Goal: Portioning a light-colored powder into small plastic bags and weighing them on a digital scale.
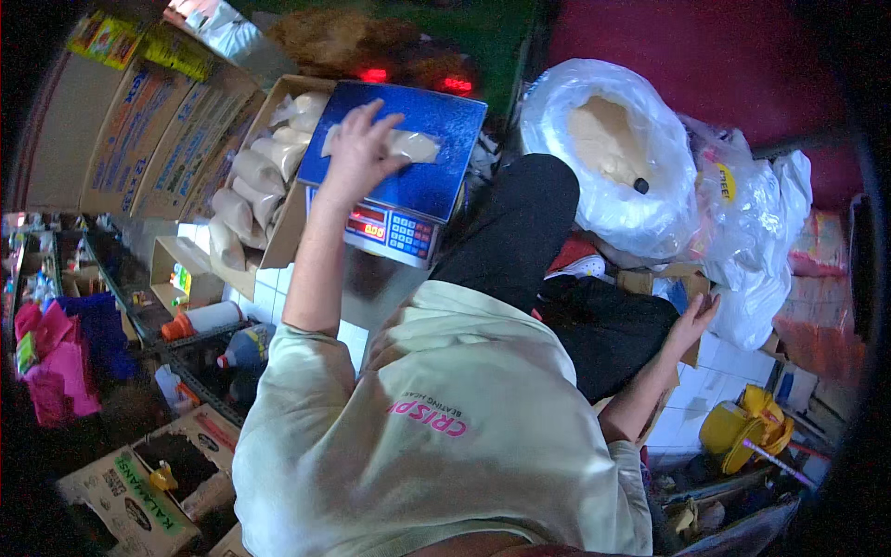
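My left hand [362,150] spreads its fingers over a clear plastic bag of pale powder or granules [416,146]. Whether the fingers touch the bag is hard to tell. Beneath the bag is the blue platform [418,191] of a digital weighing scale [407,237], with a keypad and lit red digits. Beside the scale, a cardboard box [282,226] holds several similar filled bags [257,173]. My right hand [692,324] is off to the right by my knee, palm up and fingers apart, holding nothing. A small cardboard box [635,280] lies near it.
Ahead right stands a large plastic-lined sack [536,132] of pale granules with a dark-ended object [641,185] in it. Clear plastic bags [738,202] lean beside it. Cartons [167,139] stand at left, bottles [247,346] below them. A yellow container [731,432] is at lower right.
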Demonstrator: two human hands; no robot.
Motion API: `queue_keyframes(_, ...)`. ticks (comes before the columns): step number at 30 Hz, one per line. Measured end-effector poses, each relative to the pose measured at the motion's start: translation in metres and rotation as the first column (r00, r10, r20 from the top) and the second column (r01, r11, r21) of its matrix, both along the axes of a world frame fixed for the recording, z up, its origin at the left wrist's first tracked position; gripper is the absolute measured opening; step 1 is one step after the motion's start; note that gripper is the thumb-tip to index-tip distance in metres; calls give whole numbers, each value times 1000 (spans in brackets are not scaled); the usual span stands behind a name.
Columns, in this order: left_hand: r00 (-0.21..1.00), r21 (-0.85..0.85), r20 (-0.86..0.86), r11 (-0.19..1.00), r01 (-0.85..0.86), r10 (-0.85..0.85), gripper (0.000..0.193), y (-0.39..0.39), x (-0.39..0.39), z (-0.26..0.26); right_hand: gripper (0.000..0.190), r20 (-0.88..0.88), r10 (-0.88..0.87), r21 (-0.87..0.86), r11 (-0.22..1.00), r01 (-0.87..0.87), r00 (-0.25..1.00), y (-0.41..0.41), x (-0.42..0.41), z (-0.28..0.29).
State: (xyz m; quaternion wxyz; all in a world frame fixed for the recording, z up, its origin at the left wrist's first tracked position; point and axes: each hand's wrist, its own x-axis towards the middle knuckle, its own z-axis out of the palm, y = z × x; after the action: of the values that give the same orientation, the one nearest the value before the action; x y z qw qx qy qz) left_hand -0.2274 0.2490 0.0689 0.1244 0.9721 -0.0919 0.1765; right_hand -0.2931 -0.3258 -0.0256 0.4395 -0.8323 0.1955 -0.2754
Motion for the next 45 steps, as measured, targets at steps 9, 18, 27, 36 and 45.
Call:
queue_keyframes(9, 993, 85, 58, 992, 96, -101, 10, -27, 34, -32, 56, 17, -40, 86, 996, 39, 999, 9, -8, 9)
queue_keyframes(18, 949, -555, 291, 787, 269, -119, 18, -37, 51, 73, 64, 151, 130, 108, 983, -147, 980, 75, 23, 84)
queue_keyframes(27, 637, -507, 362, 430, 747, -680, 15, -299, 46, 128, 45, 503, 377, -374, 906, -198, 778, 123, 35, 196)
queue_keyframes(36, 236, -688, 155, 67, 723, -959, 18, -440, -26, 93, 15, 292, -51, -342, 927, 154, 955, 23, -103, 176)
queue_keyframes(45, 393, -538, -279, 482, 691, -876, 30, -364, 50, 12, 23, -449, -545, -166, 829, 534, 708, -19, -250, 16)
